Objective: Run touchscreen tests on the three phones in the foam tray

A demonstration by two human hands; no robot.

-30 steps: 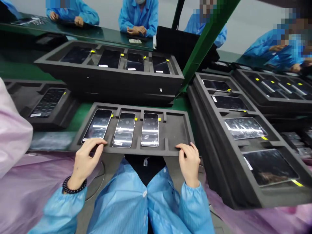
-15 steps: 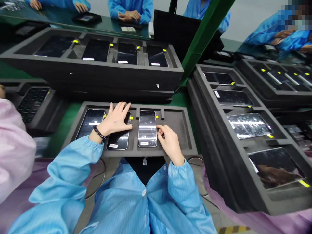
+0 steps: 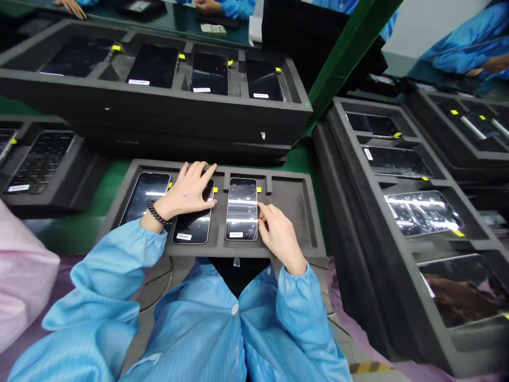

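A dark grey foam tray (image 3: 292,207) lies right in front of me with three phones in its slots. My left hand (image 3: 186,191) rests flat, fingers spread, on the upper part of the middle phone (image 3: 193,228). My right hand (image 3: 278,236) has its fingertips at the right edge of the right phone (image 3: 242,208), beside the tray's vacant fourth slot. The left phone (image 3: 145,193) lies untouched. Small yellow tabs sit by the phones' top corners. Neither hand lifts anything.
A higher stack of foam trays with dark phones (image 3: 159,101) stands behind my tray. More stacked trays (image 3: 397,223) run along the right, another (image 3: 47,170) at the left. A green post (image 3: 342,58) slants up. Co-workers' blue sleeves (image 3: 465,50) show at the far bench.
One second ago both hands gripped the tray's near edge; half a second ago they reached onto the phones. Since then they have hardly moved, and my view has tipped slightly downward.
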